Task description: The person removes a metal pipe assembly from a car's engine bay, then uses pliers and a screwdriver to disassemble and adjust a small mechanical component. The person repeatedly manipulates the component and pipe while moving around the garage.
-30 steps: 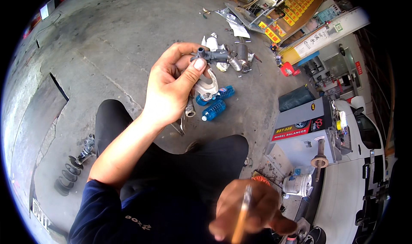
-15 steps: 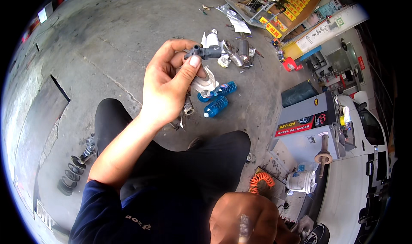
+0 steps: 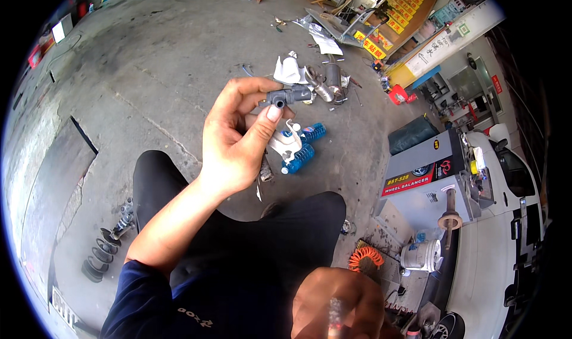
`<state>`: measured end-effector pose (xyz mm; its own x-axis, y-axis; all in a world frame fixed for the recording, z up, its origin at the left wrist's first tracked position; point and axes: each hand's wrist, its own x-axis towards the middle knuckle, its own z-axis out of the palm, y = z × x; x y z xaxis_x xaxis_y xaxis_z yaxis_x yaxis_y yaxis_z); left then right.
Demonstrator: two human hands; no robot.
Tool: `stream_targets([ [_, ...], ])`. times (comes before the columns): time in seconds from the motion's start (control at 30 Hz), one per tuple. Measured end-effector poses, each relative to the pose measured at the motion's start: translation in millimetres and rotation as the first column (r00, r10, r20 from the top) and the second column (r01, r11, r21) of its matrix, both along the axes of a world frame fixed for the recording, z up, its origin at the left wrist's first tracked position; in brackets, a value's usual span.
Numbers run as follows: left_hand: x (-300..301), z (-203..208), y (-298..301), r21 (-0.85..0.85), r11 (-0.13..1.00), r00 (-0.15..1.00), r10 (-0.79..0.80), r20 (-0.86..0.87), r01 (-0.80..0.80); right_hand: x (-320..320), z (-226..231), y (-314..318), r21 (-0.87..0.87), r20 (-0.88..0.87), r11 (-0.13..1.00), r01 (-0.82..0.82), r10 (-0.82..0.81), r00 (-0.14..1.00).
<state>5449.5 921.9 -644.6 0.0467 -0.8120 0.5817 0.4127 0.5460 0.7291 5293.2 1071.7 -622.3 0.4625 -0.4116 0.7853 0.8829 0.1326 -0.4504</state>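
My left hand (image 3: 235, 139) is raised in front of me, thumb and fingers pinching a small black plastic sensor-like part (image 3: 289, 96). The part has a round port facing me and a wider end to the right. Just below the thumb shows a pale metal bracket (image 3: 289, 143); whether my fingers also hold it is hidden. Close to me at the lower edge, my right hand (image 3: 339, 291) is curled near a cigarette (image 3: 335, 315) with an ashy, glowing tip. The fingers seem closed on it, though their grip is partly out of frame.
Blue bottles (image 3: 299, 159) lie on the floor beyond my knees, near metal pipe parts (image 3: 333, 76) and white paper (image 3: 287, 70). A coil-spring strut (image 3: 101, 252) lies at left. To the right stand a wheel balancer (image 3: 420, 166), a white bucket (image 3: 421, 253) and an orange coiled hose (image 3: 365, 258).
My left hand has moved lower in view and turned the black part, so its port faces me. The pale bracket has shifted down too. The cigarette tip now glows red.
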Motion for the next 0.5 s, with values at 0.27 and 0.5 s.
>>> stream_targets([
  [0.27,-6,1,3,0.039,0.998,0.995,-0.039,-0.092,0.043,-10,0,5,0.049,-0.048,0.999,0.022,-0.019,0.999],
  [0.5,-3,-5,0,0.008,1.000,1.000,-0.021,-0.023,0.022,-21,-13,17,0.142,-0.056,0.989,0.026,-0.018,0.998],
])
